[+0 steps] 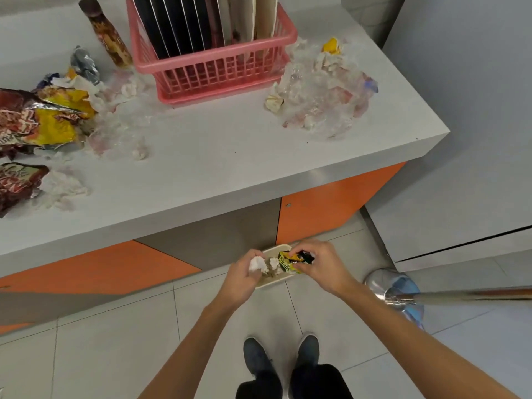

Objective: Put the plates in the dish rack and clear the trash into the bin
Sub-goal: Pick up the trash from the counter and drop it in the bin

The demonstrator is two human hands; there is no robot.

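Observation:
Both my hands hover over a small cream bin (277, 281) on the floor below the counter edge. My left hand (244, 273) grips a crumpled white tissue (257, 264). My right hand (322, 264) pinches a yellow and black wrapper (290, 262) above the bin's opening. On the counter, a pink dish rack (213, 67) holds several plates (184, 21) standing on edge. Snack wrappers and tissues (49, 119) lie left of the rack. A heap of clear plastic and paper scraps (319, 90) lies to its right.
A brown bottle (106, 33) lies beside the rack's left side. The grey counter (230, 156) has orange cabinet fronts (331, 203) below. A metal pole with a round base (397, 295) stands on the tiled floor at right. My shoes (280, 358) are below.

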